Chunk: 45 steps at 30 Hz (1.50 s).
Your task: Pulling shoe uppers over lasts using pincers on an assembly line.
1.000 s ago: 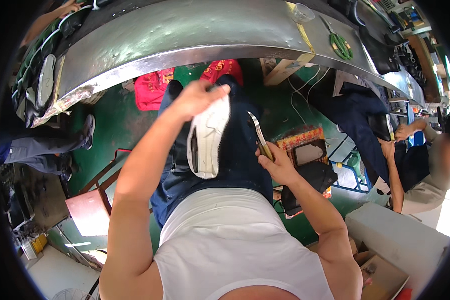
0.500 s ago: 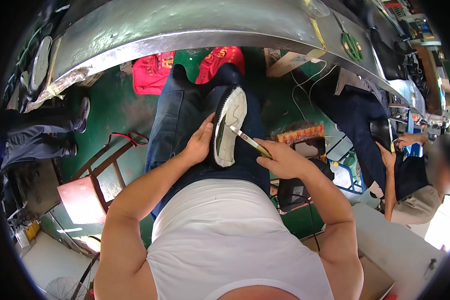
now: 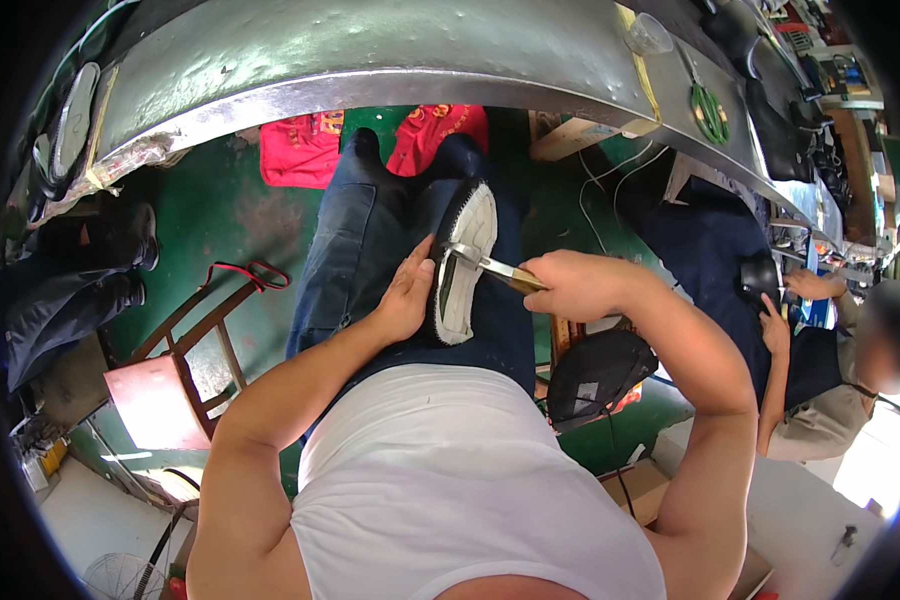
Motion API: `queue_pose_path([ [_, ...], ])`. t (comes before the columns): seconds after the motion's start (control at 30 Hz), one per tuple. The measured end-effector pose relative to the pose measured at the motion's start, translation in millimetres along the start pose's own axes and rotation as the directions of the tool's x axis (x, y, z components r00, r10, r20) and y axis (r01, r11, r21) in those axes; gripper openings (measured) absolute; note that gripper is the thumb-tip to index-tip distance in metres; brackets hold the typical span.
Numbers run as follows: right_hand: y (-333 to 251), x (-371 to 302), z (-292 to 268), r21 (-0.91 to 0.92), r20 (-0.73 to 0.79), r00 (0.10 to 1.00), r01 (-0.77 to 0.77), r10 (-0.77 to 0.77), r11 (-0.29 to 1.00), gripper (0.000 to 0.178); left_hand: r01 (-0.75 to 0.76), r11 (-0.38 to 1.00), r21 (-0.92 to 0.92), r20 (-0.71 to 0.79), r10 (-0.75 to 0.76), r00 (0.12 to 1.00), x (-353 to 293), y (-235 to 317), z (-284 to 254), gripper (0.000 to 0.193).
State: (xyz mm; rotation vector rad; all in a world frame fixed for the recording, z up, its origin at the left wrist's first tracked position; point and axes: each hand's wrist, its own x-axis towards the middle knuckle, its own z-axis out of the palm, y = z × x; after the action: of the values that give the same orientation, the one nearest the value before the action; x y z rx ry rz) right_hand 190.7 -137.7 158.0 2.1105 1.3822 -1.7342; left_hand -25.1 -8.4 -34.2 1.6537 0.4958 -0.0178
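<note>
White-soled black shoe (image 3: pixel 462 262) on lap, long axis toe-away; left hand (image 3: pixel 407 295) flat against its side, fingers extended; right hand (image 3: pixel 570 285) fist-gripping brass-handled metal tool (image 3: pixel 490 266) across sole; steel bench edge (image 3: pixel 370 85) close ahead.

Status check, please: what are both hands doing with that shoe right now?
Left hand steadies the shoe, sole up, on the lap. Right hand grips a metal tool, its head on the white sole. Nothing blocking.
</note>
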Motion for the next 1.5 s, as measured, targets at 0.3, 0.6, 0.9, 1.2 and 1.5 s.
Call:
queue_pose_path([
  [0.3, -32, 7, -30, -0.399, 0.08, 0.993, -0.048, 0.087, 0.916, 0.03, -0.012, 1.0, -0.008, -0.005, 0.012, 1.0, -5, 3, 4, 0.065],
  [0.6, 33, 50, 78, 0.033, -0.469, 0.865, 0.222, -0.181, 0.975, 0.027, 0.116, 0.881, -0.459, 0.084, -0.087, 0.993, -4, 21, -5, 0.074],
  [0.9, 33, 52, 102, 0.363, -0.499, 0.867, 0.21, -0.001, 0.908, 0.027, 0.025, 0.942, -0.335, -0.104, -0.063, 0.993, 18, 17, 5, 0.077],
  [1.2, 44, 58, 59, 0.529, -0.31, 0.951, 0.175, -0.003, 0.83, 0.024, 0.088, 0.988, -0.124, -0.136, -0.105, 0.985, 18, 27, 5, 0.074],
  [1.5, 35, 71, 72, 0.843, -0.168, 0.986, 0.132, 0.022, 0.522, 0.027, -0.079, 0.994, 0.081, -0.085, 0.086, 0.993, 14, 40, -3, 0.069],
])
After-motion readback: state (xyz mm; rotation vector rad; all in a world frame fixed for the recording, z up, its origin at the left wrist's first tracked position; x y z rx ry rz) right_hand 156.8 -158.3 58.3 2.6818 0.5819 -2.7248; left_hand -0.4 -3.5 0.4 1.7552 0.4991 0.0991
